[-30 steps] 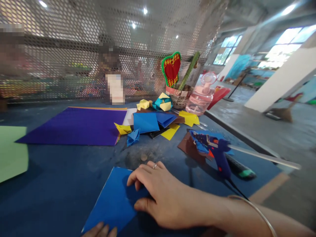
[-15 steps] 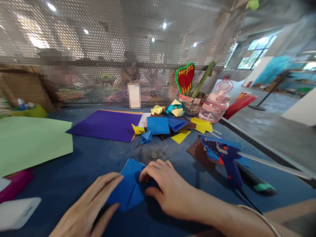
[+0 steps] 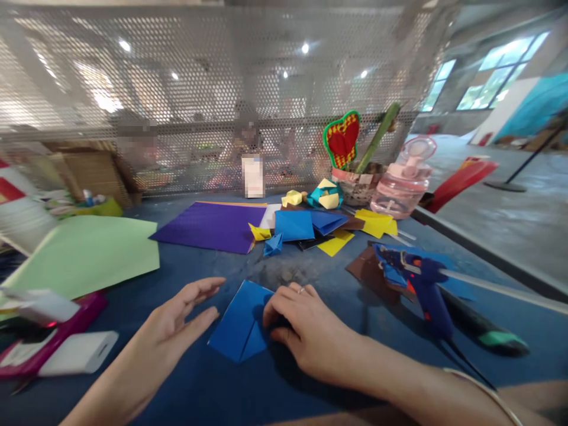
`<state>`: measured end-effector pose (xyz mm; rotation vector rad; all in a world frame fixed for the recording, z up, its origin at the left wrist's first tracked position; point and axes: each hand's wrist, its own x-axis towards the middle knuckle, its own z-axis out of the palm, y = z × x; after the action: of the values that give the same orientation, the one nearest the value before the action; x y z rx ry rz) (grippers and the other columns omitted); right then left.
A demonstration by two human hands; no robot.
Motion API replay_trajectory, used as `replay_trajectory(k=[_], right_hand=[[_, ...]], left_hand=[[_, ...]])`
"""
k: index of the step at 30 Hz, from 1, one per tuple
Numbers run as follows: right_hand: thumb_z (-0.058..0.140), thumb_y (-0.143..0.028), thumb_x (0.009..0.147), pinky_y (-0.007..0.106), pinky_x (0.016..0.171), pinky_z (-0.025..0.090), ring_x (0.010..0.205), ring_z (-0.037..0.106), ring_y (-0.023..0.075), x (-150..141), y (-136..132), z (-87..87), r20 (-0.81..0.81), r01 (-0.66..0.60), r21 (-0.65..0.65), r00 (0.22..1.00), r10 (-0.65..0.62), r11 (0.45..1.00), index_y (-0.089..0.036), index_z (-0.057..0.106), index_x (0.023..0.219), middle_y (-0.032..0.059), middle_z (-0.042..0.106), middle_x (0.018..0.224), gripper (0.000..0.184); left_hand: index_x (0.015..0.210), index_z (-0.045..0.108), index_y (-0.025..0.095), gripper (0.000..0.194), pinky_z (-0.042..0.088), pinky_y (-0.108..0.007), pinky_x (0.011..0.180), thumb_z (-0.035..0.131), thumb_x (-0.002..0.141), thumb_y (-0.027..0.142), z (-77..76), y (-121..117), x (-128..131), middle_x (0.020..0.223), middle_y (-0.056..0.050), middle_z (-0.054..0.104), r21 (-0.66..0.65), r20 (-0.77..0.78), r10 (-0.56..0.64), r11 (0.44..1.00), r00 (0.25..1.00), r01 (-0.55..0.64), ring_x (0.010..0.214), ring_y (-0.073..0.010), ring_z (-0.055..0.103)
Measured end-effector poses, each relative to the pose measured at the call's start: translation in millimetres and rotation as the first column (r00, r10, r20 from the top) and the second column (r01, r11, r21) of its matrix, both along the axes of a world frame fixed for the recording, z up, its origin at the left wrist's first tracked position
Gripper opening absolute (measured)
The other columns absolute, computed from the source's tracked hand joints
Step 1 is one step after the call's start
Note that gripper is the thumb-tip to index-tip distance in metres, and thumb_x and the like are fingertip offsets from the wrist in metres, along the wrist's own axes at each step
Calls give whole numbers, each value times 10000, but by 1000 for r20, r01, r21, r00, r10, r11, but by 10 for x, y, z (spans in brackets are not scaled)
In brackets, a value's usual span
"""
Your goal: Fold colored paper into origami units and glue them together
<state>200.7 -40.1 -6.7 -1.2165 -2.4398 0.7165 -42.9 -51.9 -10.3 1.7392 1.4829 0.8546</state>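
Observation:
A sheet of blue paper [image 3: 239,319], with folded flaps meeting along a slanting crease, lies on the dark blue tabletop in front of me. My right hand [image 3: 297,322] is on its right side, fingers curled down at the edge and thumb tucked below them; a ring is on one finger. The fingertips partly hide that edge. To the left of the sheet, my left hand [image 3: 181,313] is lifted a little, fingers stretched and thumb apart, holding nothing. Beyond the sheet sit a small folded blue paper piece [image 3: 273,244] and a yellow one [image 3: 260,232].
A blue glue gun [image 3: 430,290] lies at right over brown paper, its cord running toward me. Purple paper [image 3: 213,228], green paper [image 3: 97,254], a pink bottle [image 3: 402,183] and a plant pot [image 3: 359,184] stand farther back. A white device [image 3: 82,354] is at left.
My left hand came up from the sheet's lower corner, passed over its left side and now stands off it, opened. The right hand stays on the paper. The view swung left.

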Motion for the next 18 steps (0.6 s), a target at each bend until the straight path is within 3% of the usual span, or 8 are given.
replay_trajectory(k=[4, 8, 13, 18], right_hand=[[586, -128, 806, 337, 835, 294, 932, 485, 174, -4, -6, -3, 14, 2, 27, 1000, -3, 1000, -211, 575, 881, -2, 595, 959, 113], [590, -135, 806, 329, 818, 293, 929, 488, 171, -10, -11, -1, 5, -8, 41, 1000, 8, 999, -215, 573, 873, -10, 598, 949, 106], [563, -83, 783, 356, 845, 291, 929, 494, 183, -6, 0, -3, -26, 12, -13, 1000, -13, 1000, -212, 571, 849, -4, 600, 939, 145], [514, -30, 794, 345, 838, 302, 932, 496, 169, -18, -10, -26, -49, -54, 20, 997, 55, 998, -250, 616, 867, -17, 594, 948, 253]], left_hand=[[1211, 551, 255, 403, 487, -378, 964, 558, 840, 413, 53, 20, 63, 1272, -70, 600, -10, 15, 7, 1000, 1000, -7, 1208, -229, 542], [1179, 575, 237, 381, 537, -339, 887, 566, 831, 390, 71, 51, 166, 1246, -72, 613, 61, -14, 10, 998, 1000, -9, 1179, -232, 564], [1149, 592, 215, 309, 540, -301, 869, 501, 869, 309, 122, 74, 218, 1158, -70, 655, 60, 6, -26, 998, 1000, 25, 1066, -188, 629], [948, 655, 246, 211, 524, -231, 856, 454, 885, 230, 74, -49, 69, 1168, -40, 634, 251, -228, -132, 949, 965, 189, 1057, -153, 630]])
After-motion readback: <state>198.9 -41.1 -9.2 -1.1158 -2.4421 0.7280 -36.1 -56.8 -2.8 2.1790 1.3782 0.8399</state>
